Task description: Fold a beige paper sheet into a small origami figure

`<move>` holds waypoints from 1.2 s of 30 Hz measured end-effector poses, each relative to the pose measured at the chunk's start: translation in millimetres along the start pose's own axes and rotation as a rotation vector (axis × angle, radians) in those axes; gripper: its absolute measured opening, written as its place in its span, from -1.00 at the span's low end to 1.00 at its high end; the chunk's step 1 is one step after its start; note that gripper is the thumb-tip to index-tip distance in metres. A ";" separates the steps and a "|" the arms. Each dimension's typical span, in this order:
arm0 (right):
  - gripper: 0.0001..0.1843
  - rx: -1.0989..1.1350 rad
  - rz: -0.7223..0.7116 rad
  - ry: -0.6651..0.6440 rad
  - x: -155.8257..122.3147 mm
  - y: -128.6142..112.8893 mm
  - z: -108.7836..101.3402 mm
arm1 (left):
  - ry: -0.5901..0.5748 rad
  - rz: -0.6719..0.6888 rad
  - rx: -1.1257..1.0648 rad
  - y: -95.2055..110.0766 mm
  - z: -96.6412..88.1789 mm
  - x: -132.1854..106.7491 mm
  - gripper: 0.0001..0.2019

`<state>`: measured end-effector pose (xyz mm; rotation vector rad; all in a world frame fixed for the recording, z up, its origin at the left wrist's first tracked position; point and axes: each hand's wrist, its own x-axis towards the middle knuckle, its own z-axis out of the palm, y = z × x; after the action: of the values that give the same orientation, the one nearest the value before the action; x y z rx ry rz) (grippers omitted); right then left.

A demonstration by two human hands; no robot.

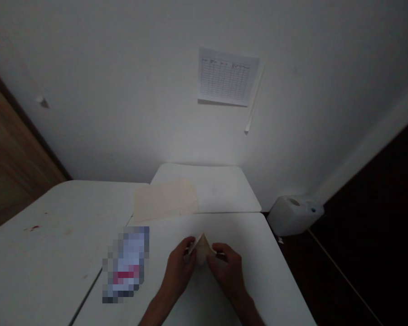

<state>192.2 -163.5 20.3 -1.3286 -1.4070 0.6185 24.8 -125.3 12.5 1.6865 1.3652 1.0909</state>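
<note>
My left hand (178,267) and my right hand (227,269) meet over the white folding table (258,253). Between them they pinch a folded cream sheet (201,249), probably paper, which rises to a point. Its lower part is hidden by my fingers. A flat, larger cream sheet (165,200) lies farther off, across the joint between tables. Left of my left hand lies a pixelated, blurred packet (125,265) with a red band; its kind cannot be made out.
Several white tables (54,217) meet here, with a red stain on the left one. A printed grid sheet (227,77) is taped to the wall behind. A white plastic container (294,215) stands on the dark floor to the right, past the table edge. A wooden panel (13,149) stands at the left.
</note>
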 end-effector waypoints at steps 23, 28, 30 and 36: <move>-0.64 -0.420 -0.111 -0.137 16.0 13.4 -7.7 | 0.034 0.240 0.164 -38.5 3.1 6.3 -0.66; -0.65 -0.563 -0.106 -0.237 27.5 7.1 -5.1 | 0.015 0.242 0.166 -31.6 5.9 4.7 -0.73; -0.70 -0.578 -0.063 -0.245 30.6 5.3 -4.2 | -0.014 0.212 0.189 -25.1 4.9 1.8 -0.72; -0.78 -0.597 0.010 -0.256 32.4 6.6 -3.9 | -0.108 0.169 0.328 -10.1 -0.8 1.6 -0.68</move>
<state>203.8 -132.9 26.5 -1.7637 -1.8878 0.3923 20.3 -121.6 4.0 2.0985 1.4104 0.8855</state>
